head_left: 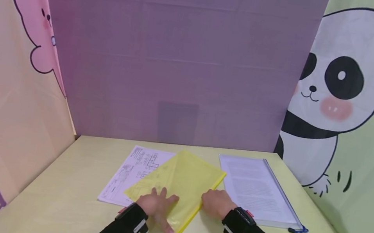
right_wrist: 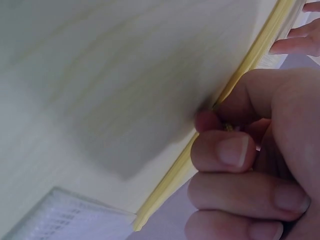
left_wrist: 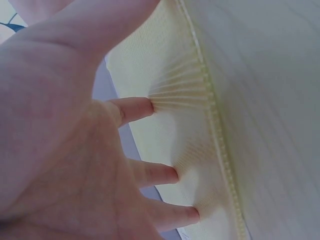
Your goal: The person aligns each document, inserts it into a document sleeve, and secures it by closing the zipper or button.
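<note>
A translucent yellow zip file bag (head_left: pixel 192 184) lies aslant on the table, its zipper edge facing right. My left hand (head_left: pixel 158 207) presses on its lower left part with fingers spread. In the left wrist view, the fingertips (left_wrist: pixel 187 215) push into the mesh of the bag (left_wrist: pixel 170 135) and pull it into creases toward the zipper. At the zipper edge (right_wrist: pixel 175 172), my right hand (head_left: pixel 217 204) has its fingers curled. Its thumb and forefinger pinch a small yellowish piece, likely the zipper pull, mostly hidden by the fingers (right_wrist: pixel 225 150).
Printed sheets with diagrams (head_left: pixel 122 175) lie at the left, partly under the yellow bag. To the right is a clear file bag (head_left: pixel 262 193) holding a printed page, with a dark cord (head_left: pixel 299 229) at its lower corner. A purple panel (head_left: pixel 185 73) stands behind the table (head_left: pixel 66 195).
</note>
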Motion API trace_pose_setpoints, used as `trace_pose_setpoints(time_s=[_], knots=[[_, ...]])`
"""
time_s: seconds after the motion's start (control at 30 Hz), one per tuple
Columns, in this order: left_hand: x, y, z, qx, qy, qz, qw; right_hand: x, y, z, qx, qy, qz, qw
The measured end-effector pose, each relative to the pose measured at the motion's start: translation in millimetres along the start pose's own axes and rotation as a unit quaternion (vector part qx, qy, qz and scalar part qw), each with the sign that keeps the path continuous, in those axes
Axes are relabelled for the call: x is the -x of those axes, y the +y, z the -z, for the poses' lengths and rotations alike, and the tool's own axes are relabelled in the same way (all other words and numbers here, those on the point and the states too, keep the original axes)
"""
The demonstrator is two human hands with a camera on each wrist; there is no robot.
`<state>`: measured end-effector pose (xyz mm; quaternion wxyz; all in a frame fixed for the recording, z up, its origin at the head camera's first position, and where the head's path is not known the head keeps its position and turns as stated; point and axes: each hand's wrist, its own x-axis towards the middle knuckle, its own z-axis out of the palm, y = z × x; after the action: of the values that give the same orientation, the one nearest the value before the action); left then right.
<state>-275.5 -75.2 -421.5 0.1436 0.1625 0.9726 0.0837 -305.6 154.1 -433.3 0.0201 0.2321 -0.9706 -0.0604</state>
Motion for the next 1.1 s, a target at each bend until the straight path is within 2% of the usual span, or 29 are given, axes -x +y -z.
trace_pose_setpoints(time_s=[0.4, 0.8, 1.1], knots=[[-1.4, -0.9, 0.1, 0.017, -0.008, 0.004, 0.9998, -5.6, 6.4, -2.3, -0.023, -0.011, -0.012, 0.9996], [-3.2, -0.1, 0.7, 0.012, -0.007, 0.003, 0.9999, -8.3, 13.7, -2.3, -0.031, 0.008, -0.02, 0.9993], [-4.5, -0.4, -3.3, 0.014, -0.009, 0.007, 0.9998, -8.4, 18.4, -7.9, -0.059, 0.013, -0.025, 0.9978]])
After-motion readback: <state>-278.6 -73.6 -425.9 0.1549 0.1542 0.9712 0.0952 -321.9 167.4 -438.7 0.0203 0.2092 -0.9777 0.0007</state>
